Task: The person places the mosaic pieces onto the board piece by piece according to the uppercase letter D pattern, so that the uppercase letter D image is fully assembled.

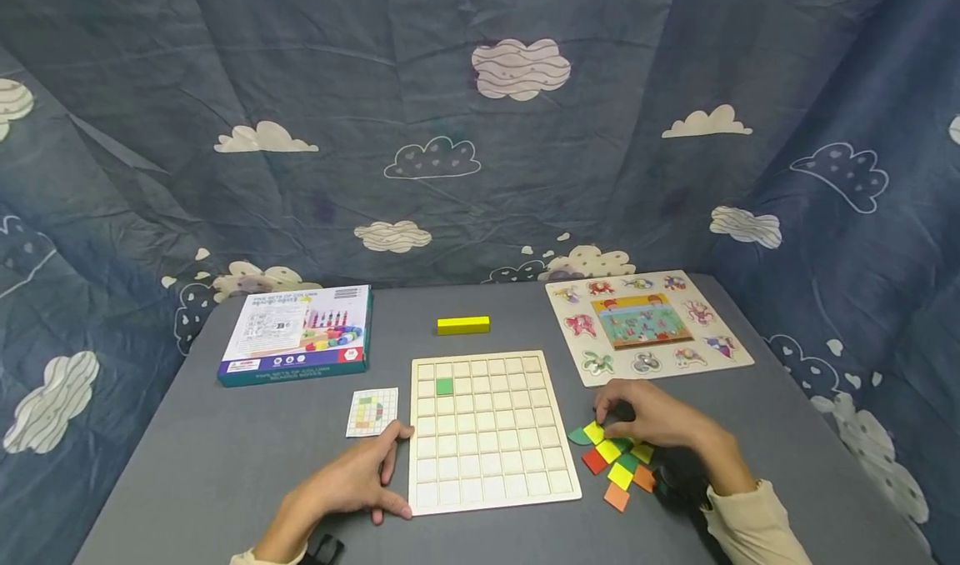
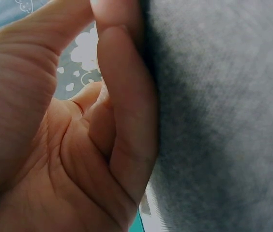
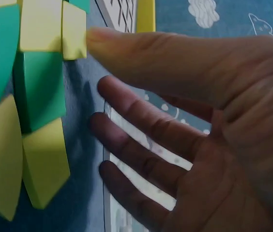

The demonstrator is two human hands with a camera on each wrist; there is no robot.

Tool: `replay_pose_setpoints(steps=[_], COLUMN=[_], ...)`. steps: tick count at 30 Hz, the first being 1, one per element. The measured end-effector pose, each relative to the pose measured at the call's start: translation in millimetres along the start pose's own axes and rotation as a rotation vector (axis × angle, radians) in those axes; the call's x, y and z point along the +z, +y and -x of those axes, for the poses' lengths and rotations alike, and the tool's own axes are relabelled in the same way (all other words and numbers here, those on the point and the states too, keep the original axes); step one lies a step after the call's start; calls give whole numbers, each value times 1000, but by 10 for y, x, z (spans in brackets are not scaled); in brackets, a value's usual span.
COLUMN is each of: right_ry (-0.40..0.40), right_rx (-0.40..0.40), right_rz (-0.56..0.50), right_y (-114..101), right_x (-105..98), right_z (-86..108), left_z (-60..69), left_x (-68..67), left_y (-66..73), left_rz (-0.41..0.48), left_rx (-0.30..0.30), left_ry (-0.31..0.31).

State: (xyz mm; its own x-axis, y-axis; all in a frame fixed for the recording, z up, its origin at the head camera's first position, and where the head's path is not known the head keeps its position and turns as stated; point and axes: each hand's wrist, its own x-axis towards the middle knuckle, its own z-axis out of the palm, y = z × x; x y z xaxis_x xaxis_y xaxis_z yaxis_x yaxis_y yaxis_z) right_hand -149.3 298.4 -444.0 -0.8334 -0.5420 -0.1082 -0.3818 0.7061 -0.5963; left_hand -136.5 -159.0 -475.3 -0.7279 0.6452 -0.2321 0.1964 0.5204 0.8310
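In the head view, my left hand [image 1: 348, 475] rests at the left edge of a wooden grid board [image 1: 483, 444], index finger on its side and thumb by the near corner. The left wrist view shows that hand's fingers [image 2: 129, 92] bent above the grey table. A green square tile [image 1: 445, 386] lies in an upper-left cell of the board. At the right, the thumb and index finger of my right hand [image 1: 648, 411] pinch the edge of a yellow tile [image 3: 73, 31]; the index fingertip is hidden in the right wrist view. Around it lie several green, yellow, red and orange tiles [image 1: 617, 497].
A printed pattern card [image 1: 372, 412] lies left of the board. Behind are a boxed toy set [image 1: 300, 336], a yellow bar [image 1: 462, 325] and a wooden sea-animal puzzle [image 1: 648, 327]. A cloud-print cloth [image 1: 465, 215] hangs behind the grey table [image 1: 202, 457].
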Motion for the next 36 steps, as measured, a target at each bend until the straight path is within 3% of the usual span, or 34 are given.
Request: replay_pose_setpoints(steps=[14,23,36], right_ry=[-103,-84,-83], right_rx=[47,71,188], right_rz=[-51,-30,-33], right_y=[104,101,26], right_x=[-85,-48,-3], right_z=[105,116,87], left_z=[-2,-2,-9], left_x=[15,14,11], left_y=[-14,-7,-4], left_rz=[-8,-10,0], left_rx=[9,7,2], left_ry=[12,13,12])
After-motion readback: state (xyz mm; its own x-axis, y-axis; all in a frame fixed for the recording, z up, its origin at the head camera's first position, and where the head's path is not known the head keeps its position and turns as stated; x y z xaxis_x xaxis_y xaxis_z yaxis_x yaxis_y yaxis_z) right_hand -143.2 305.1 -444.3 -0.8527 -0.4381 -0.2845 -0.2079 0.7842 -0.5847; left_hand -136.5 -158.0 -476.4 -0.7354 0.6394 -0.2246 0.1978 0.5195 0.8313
